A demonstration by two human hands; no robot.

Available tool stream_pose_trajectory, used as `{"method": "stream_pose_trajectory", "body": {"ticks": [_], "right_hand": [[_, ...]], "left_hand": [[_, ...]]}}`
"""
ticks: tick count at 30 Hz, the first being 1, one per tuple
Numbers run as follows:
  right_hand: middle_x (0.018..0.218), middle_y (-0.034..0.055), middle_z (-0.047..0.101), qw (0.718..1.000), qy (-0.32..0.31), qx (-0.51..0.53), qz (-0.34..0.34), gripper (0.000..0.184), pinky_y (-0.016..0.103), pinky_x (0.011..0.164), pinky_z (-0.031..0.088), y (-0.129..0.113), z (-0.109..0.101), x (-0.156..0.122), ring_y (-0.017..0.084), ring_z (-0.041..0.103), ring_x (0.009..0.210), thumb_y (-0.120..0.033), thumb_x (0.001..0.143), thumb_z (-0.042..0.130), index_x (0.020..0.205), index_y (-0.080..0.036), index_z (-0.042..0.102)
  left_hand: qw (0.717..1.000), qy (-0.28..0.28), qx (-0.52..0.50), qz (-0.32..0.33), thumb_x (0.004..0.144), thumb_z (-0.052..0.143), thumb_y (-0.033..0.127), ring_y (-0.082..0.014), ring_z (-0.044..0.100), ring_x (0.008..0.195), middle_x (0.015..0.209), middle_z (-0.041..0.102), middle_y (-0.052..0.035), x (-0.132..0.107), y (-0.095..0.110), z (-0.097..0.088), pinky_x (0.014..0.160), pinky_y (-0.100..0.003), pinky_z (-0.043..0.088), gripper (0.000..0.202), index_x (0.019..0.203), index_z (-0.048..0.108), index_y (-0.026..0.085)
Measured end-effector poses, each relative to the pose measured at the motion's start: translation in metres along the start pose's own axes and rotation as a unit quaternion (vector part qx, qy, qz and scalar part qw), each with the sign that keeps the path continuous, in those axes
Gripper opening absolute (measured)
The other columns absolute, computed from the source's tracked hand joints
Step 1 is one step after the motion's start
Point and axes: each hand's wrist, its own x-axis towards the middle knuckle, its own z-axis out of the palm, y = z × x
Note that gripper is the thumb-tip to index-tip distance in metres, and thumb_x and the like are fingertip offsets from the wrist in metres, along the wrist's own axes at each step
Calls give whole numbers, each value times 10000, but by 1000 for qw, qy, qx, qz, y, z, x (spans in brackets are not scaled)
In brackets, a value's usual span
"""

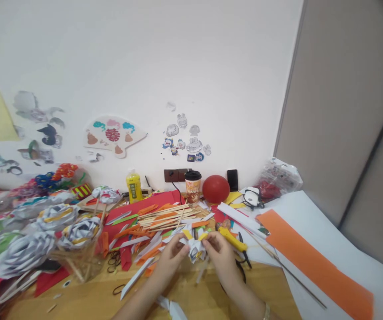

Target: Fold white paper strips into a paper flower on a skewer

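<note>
My left hand [171, 255] and my right hand [221, 252] meet over the wooden table [88, 300], both pinched on a small folded paper piece [195, 248] of white printed paper with yellow tips. The piece is held between the fingertips just above the tabletop. Behind it lies a pile of wooden sticks [165, 215] mixed with orange, green and white folded paper strips [134, 242]. A yellow glue gun [232, 238] lies just right of my right hand.
Paper flowers [34, 240] on sticks crowd the left, some in a clear container [81, 260]. At the back stand a yellow glue bottle [133, 186], a cup [193, 186], a red ball [215, 189] and a phone [232, 179]. Orange paper [311, 262] lies on white sheets at right.
</note>
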Motion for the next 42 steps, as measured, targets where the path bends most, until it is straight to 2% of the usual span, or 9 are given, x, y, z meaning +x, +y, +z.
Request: {"method": "stream_pose_trajectory", "body": {"ticks": [3, 7, 14, 18, 20, 23, 29, 37, 42], "right_hand": [[720, 19, 601, 999, -18, 35, 19, 158, 265, 618, 461, 7, 3, 1, 169, 580, 680, -316, 723, 581, 772, -173, 535], [833, 42, 609, 1000, 21, 14, -9, 303, 271, 658, 469, 10, 3, -2, 175, 582, 753, -347, 725, 592, 972, -182, 531], [701, 2, 590, 999, 8, -34, -28, 317, 250, 560, 460, 9, 2, -5, 147, 562, 603, -379, 798, 506, 1048, -186, 493], [892, 46, 586, 987, -42, -129, -90, 238, 290, 721, 463, -2, -7, -2, 180, 567, 833, -338, 832, 465, 1010, -212, 563], [1010, 59, 548, 970, -71, -183, -145, 252, 319, 808, 438, -7, -12, 0, 209, 520, 966, -327, 780, 549, 1010, -234, 594], [1027, 61, 529, 952, -85, -234, -178, 365, 343, 813, 437, -8, -14, 2, 233, 498, 986, -278, 674, 669, 1031, -249, 597], [987, 63, 556, 960, -58, -225, -157, 284, 359, 814, 434, 4, -10, 2, 227, 512, 954, -227, 694, 656, 974, -215, 611], [924, 58, 604, 976, -52, -171, -123, 242, 348, 787, 458, 8, -7, 1, 221, 552, 896, -202, 673, 658, 914, -206, 632], [954, 72, 613, 982, -67, -135, -114, 270, 356, 806, 460, 8, -6, 2, 227, 559, 923, -248, 697, 642, 962, -199, 629]], "left_hand": [[993, 3, -102, -57, 680, 597, 499, -132, 531, 607, 677, 547, 14, -1, 3, 9, 567, -234, 445, 352, 792, 532, 172], [980, 29, -166, -102, 706, 569, 513, -112, 511, 553, 697, 520, 26, -6, 12, 16, 520, -227, 432, 462, 1034, 456, 208], [983, -42, -176, 12, 567, 722, 473, -118, 559, 658, 1074, 501, -65, -7, 12, 15, 585, -254, 456, 816, 1255, 320, 292], [990, -24, -136, 0, 604, 687, 490, -175, 578, 768, 1042, 558, -79, -4, 12, 12, 674, -290, 472, 588, 1088, 509, 208], [994, 4, -108, -11, 617, 660, 514, -216, 574, 853, 994, 594, -76, -2, 13, 10, 734, -317, 471, 517, 999, 555, 182], [996, 9, -87, -10, 618, 641, 538, -243, 572, 894, 959, 622, -71, -1, 13, 8, 784, -351, 462, 502, 954, 572, 171], [993, -36, -110, -31, 719, 598, 448, -238, 510, 1053, 1072, 613, -70, -3, 13, 9, 888, -347, 396, 416, 1041, 574, 185], [990, -40, -128, -34, 721, 617, 411, -153, 552, 753, 798, 604, -8, -4, 14, 9, 682, -240, 431, 274, 833, 586, 164], [988, -63, -134, -42, 702, 629, 429, -189, 562, 845, 902, 622, -43, -4, 16, 7, 754, -275, 427, 352, 938, 588, 171]]}}
